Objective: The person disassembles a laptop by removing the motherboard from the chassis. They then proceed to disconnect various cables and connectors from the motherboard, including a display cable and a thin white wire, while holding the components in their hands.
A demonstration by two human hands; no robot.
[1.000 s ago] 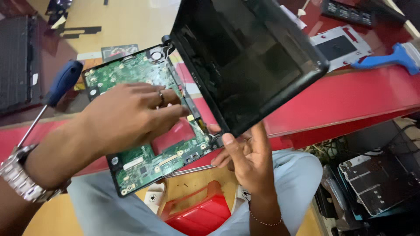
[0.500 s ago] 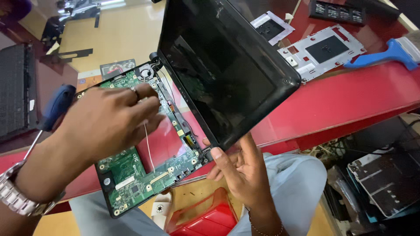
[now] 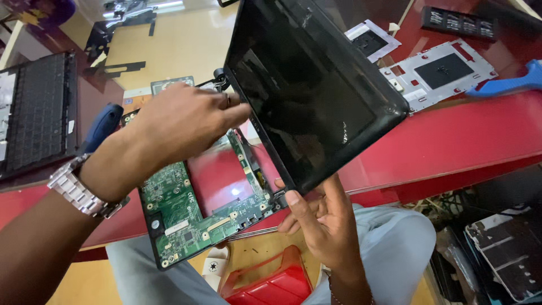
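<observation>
Over the last second we have swung the laptop screen panel (image 3: 307, 90) up and away from the green circuit board (image 3: 195, 197), so it now stands steeper and further to the right than it did, and the board and the view have shifted with it; we judge that the hinge side is being worked loose from the base. Our left hand (image 3: 180, 121) has moved up from the middle of the board to the panel's upper hinge corner, its grip pressed together against the panel's edge there, though whether it pinches a small part beneath we cannot tell. Our right hand (image 3: 322, 220) props the panel's lower corner from underneath, thumb on the bezel and fingers loosely curled below. The panel is glossy black glass in a rounded plastic frame; the board is flat, matt green, dotted with screw holes and pale connectors, and lies half on the shiny red table (image 3: 463, 141), half over our lap. A blue-handled screwdriver (image 3: 101, 127) lies behind our left wrist, a black keyboard deck (image 3: 36, 110) rests at the far left, a thin stamped metal plate (image 3: 437, 73) sits beyond the panel, and a red plastic bin (image 3: 271, 282) stands on the floor between our knees.
</observation>
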